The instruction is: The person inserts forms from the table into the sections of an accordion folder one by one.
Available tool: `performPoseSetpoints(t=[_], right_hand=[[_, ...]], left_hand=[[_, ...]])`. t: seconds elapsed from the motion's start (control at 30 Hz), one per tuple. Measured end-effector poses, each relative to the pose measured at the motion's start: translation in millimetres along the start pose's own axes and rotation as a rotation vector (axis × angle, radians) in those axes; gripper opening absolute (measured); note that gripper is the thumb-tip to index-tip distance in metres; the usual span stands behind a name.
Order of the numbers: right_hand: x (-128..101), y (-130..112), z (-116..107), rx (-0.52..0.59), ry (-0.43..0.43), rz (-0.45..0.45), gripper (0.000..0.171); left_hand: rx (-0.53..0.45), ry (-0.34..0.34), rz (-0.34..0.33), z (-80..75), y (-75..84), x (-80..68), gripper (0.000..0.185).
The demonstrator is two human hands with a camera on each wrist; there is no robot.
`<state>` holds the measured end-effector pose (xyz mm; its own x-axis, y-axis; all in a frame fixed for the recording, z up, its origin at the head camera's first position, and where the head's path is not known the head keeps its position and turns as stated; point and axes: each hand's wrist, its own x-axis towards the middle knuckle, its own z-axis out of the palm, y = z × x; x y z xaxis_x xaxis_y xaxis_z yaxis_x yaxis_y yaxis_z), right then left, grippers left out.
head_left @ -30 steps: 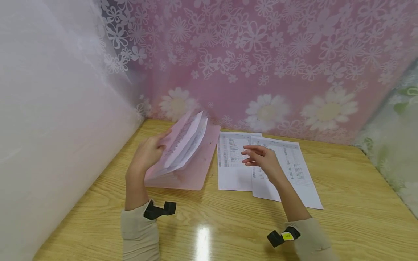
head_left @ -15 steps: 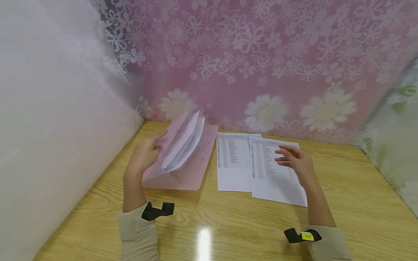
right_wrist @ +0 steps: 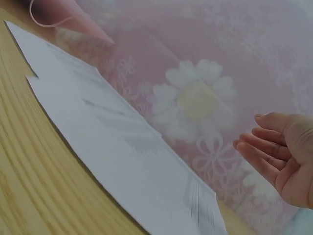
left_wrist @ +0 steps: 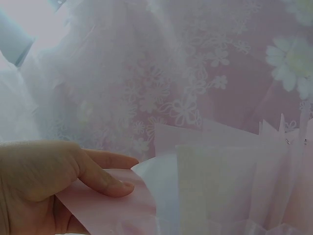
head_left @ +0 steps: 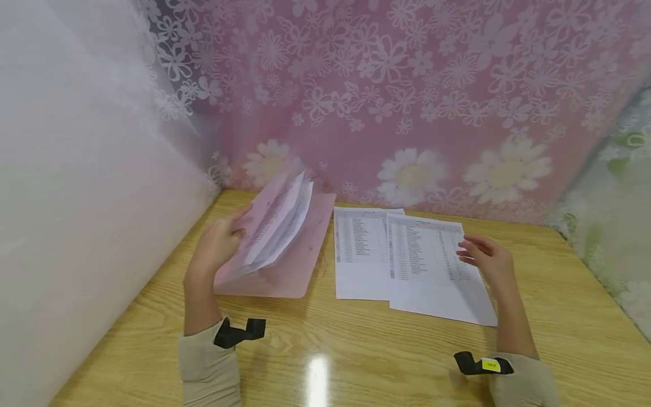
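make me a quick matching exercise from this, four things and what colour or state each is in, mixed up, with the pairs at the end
Column one:
1. left hand
2. right hand
3. folder
4. printed sheets

Column two:
a. white, overlapping
b. pink, partly open
c. holding nothing
d. gripping something pink

Right pairs: 1-d, 2-c, 3-b, 4-a

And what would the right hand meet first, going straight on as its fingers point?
Probably the raised papers in the pink folder: the right hand points left, seemingly above the two printed sheets. Slope is unclear, so the nearer sheet might come first.
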<state>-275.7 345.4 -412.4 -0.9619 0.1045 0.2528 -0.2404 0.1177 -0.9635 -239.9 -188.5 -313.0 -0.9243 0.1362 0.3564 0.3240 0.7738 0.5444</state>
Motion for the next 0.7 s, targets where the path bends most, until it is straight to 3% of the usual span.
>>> performPoseSetpoints(t=[0.1, 0.17, 0.23, 0.37, 0.43, 0.6, 0.7], right_hand=[[-8.9, -5.9, -2.7, -0.117, 0.023, -0.002, 0.036], [-12.8, -6.9, -6.1, -0.208, 0.049, 0.029, 0.041], [-15.5, -6.9, -9.9, -0.375, 0.054, 0.060, 0.051], [-16.4, 2.9, -18.1, -0.558, 0.051, 0.143, 0.061], [-15.2, 10.2, -20.4, -0.596, 0.038, 0.185, 0.061], [-11.8, 27.0, -21.3, -0.546, -0.007, 0.307, 0.066], [-9.8, 34.6, -21.4, -0.545, -0.042, 0.293, 0.070]], left_hand=[[0.002, -0.002, 0.004, -0.1, 0.7, -0.4, 0.053], [0.005, -0.002, 0.010, -0.1, 1.2, -0.5, 0.053], [0.007, 0.004, 0.016, 0.1, 1.4, -0.7, 0.053], [0.014, 0.006, 0.015, 0.5, 0.5, -1.1, 0.052], [0.017, 0.009, 0.018, 1.0, 0.0, -0.9, 0.052], [0.017, 0.013, 0.027, 1.4, -0.4, 0.2, 0.051], [0.015, 0.009, 0.025, 1.3, -0.2, 0.6, 0.051]])
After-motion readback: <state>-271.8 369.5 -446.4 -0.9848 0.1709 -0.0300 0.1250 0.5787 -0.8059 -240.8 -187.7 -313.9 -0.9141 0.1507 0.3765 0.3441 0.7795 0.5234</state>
